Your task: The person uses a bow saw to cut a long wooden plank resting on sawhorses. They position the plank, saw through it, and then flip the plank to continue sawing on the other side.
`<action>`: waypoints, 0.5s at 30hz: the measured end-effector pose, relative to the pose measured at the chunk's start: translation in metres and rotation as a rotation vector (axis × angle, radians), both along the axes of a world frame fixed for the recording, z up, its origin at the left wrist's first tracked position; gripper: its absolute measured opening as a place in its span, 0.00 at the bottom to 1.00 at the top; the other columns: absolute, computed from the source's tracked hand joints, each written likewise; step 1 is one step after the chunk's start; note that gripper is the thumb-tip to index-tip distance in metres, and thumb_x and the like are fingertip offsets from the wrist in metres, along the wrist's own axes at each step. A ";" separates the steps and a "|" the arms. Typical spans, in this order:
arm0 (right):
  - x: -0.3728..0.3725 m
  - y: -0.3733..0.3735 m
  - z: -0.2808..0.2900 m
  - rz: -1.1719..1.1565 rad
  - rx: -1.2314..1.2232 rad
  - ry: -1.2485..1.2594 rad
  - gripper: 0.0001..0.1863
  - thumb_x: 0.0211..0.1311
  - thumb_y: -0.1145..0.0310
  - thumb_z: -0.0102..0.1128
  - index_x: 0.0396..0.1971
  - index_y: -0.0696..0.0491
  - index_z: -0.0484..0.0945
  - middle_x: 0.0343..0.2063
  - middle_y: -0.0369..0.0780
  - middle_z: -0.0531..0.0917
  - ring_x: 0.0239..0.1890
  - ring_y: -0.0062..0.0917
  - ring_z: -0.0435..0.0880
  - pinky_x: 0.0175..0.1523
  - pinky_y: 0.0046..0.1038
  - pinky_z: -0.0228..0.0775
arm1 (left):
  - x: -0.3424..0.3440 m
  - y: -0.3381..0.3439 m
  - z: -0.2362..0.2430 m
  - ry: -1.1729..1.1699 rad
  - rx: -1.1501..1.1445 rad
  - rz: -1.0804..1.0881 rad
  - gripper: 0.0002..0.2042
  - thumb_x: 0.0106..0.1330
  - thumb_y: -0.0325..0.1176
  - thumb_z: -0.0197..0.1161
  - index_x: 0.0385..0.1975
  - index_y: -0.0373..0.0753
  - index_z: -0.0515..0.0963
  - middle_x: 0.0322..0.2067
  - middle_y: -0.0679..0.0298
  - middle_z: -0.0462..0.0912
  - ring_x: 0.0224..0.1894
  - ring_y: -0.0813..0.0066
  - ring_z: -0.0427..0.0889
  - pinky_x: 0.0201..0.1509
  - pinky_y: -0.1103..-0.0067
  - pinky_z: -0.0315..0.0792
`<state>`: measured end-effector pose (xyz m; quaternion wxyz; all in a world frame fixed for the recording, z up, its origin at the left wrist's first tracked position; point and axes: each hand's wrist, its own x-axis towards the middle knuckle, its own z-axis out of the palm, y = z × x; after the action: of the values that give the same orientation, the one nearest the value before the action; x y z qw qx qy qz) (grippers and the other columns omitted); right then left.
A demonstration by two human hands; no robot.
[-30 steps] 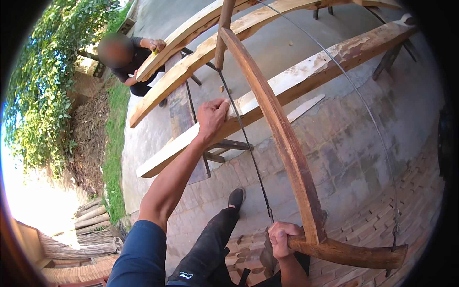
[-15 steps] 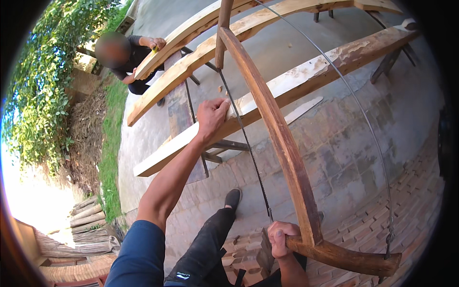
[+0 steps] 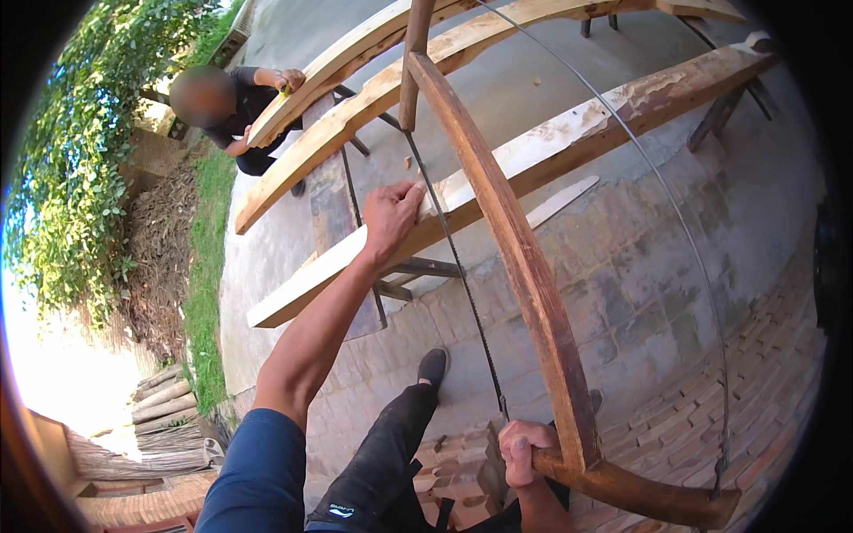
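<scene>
My right hand (image 3: 526,451) is wrapped around the end of a wooden frame saw (image 3: 524,258), low in the view beside my body. The thin toothed saw blade (image 3: 469,306) runs from that hand up to the far grip and lies against a long pale wooden beam (image 3: 306,282). Just left of the blade, my left hand (image 3: 393,216) grips the top of this beam, its fingers curled and the thumb next to the blade. A wire (image 3: 671,195) spans the saw's other side. How deep the blade sits in the wood, I cannot tell.
Two more long beams (image 3: 306,182) lie farther off. Across them a person (image 3: 235,115) holds a beam end with a small yellow thing in one hand. Dark trestle legs (image 3: 715,124) support the wood. A flat offcut (image 3: 564,202) rests on the ground, and bricks (image 3: 755,373) cover the lower right.
The saw's near end and my right hand have shifted slightly downward. My left hand stays on the beam. The other person has moved a little to the left.
</scene>
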<state>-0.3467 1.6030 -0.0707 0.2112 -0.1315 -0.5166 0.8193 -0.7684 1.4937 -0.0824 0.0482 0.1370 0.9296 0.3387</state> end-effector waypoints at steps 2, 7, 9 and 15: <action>0.026 0.008 0.001 0.094 -0.006 -0.042 0.28 0.81 0.57 0.55 0.17 0.54 0.68 0.15 0.36 0.72 0.14 0.24 0.70 0.22 0.28 0.62 | 0.001 -0.005 0.000 0.006 0.011 0.015 0.16 0.76 0.46 0.65 0.40 0.40 0.92 0.17 0.62 0.84 0.21 0.76 0.82 0.32 0.72 0.74; 0.048 0.006 0.010 0.076 0.033 -0.057 0.28 0.81 0.57 0.54 0.16 0.54 0.67 0.13 0.36 0.71 0.15 0.24 0.72 0.23 0.27 0.62 | 0.004 0.001 0.008 0.031 -0.008 0.014 0.16 0.76 0.46 0.66 0.40 0.40 0.92 0.17 0.63 0.84 0.21 0.76 0.82 0.32 0.72 0.75; 0.030 0.009 0.013 0.090 0.030 -0.083 0.28 0.81 0.57 0.54 0.16 0.53 0.66 0.13 0.36 0.71 0.15 0.23 0.71 0.23 0.27 0.61 | 0.007 0.001 0.004 0.004 0.022 0.012 0.16 0.76 0.47 0.66 0.40 0.40 0.92 0.17 0.63 0.84 0.21 0.76 0.82 0.32 0.72 0.75; 0.008 -0.001 0.000 0.021 -0.040 -0.047 0.28 0.80 0.59 0.55 0.16 0.53 0.66 0.13 0.35 0.70 0.15 0.23 0.70 0.21 0.29 0.57 | 0.003 0.001 0.000 0.006 0.039 0.023 0.16 0.76 0.46 0.66 0.41 0.41 0.93 0.17 0.64 0.84 0.22 0.78 0.83 0.31 0.73 0.75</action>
<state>-0.3388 1.6017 -0.0712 0.1878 -0.1497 -0.5062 0.8283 -0.7657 1.4945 -0.0822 0.0389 0.1284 0.9244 0.3570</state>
